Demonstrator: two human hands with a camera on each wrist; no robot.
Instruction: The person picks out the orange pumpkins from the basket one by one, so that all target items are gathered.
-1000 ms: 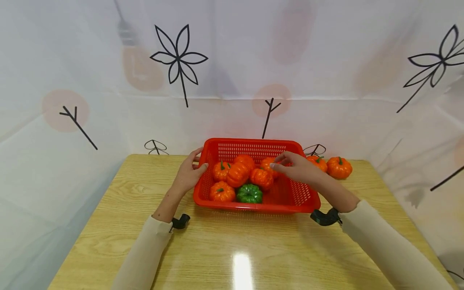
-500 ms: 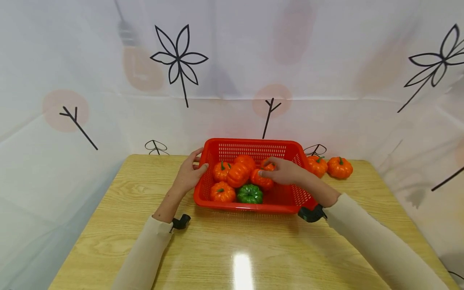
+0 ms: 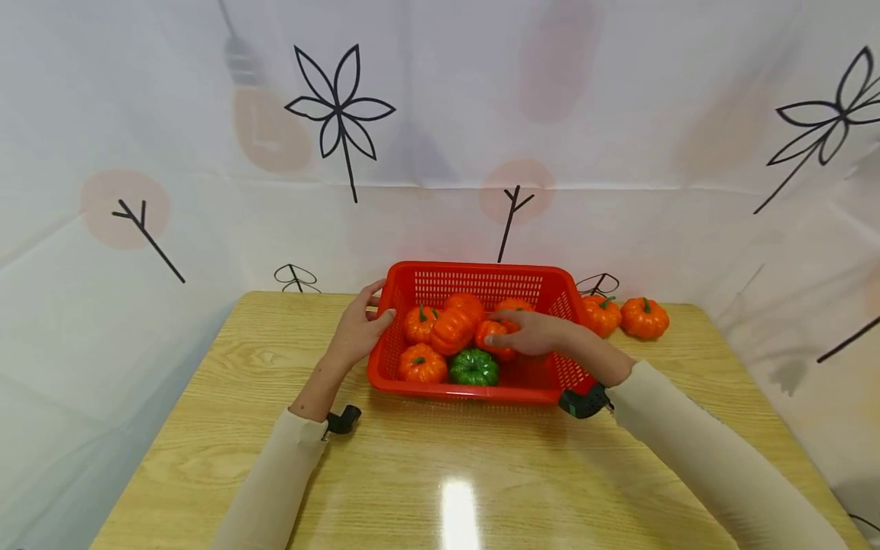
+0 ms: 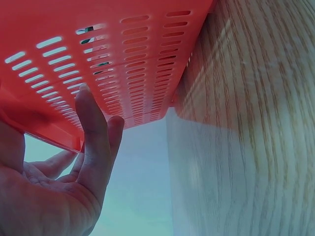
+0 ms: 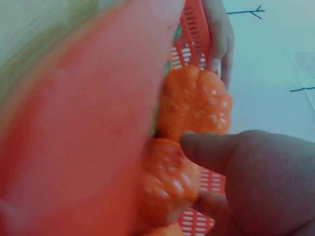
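A red plastic basket (image 3: pixel 467 391) with slotted walls stands on the table, holding several small orange pumpkins and one green pumpkin (image 3: pixel 473 368). At its left end my left hand (image 3: pixel 360 327) holds the rim, thumb over the top. In the left wrist view, fingers (image 4: pixel 93 132) lie against the outer wall (image 4: pixel 142 29). My right hand (image 3: pixel 532 333) reaches inside and grips an orange pumpkin (image 3: pixel 490 336) right of the middle. The right wrist view shows the thumb on one side of that pumpkin (image 5: pixel 167 184) and fingers on the other, partly hidden.
Two more orange pumpkins (image 3: pixel 644 318) sit on the wooden table (image 3: pixel 385 473), just right of the basket. Behind the table hangs a pale cloth (image 3: pixel 440 153) printed with leaves. The basket's front wall (image 5: pixel 88 118) blocks much of the right wrist view.
My right hand has moved left and down into the basket, and its fingers have come around an orange pumpkin. The left hand and the basket have stayed in place.
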